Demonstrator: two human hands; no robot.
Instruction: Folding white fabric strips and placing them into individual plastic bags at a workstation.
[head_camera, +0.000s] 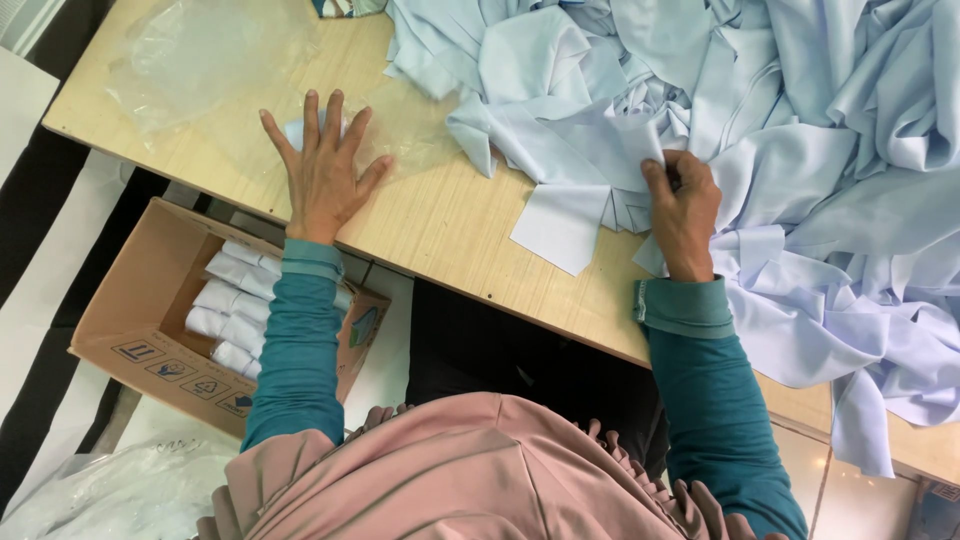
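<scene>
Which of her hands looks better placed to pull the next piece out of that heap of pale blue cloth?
Probably the right hand: its grip is already closed on a strip in the pale blue cloth heap. The left hand lies flat on a clear plastic bag, away from the heap.

bench (440, 225): I see it run slantwise across the view, its near edge toward me.
heap of cloth (800, 130): on the bench's right half, spilling over the near edge at the far right.
right hand (685, 210): at the heap's left fringe, closed on a cloth strip (630, 150).
left hand (325, 170): well left of the heap, flat on the bench, fingers spread.
folded piece (296, 130): under that hand's fingertips.
plastic bags (200, 60): on the bench, behind and left of the left hand.
cardboard box (130, 320): on the floor below the bench's near edge, left of me.
rolled bundles (232, 300): in the box, side by side.
</scene>
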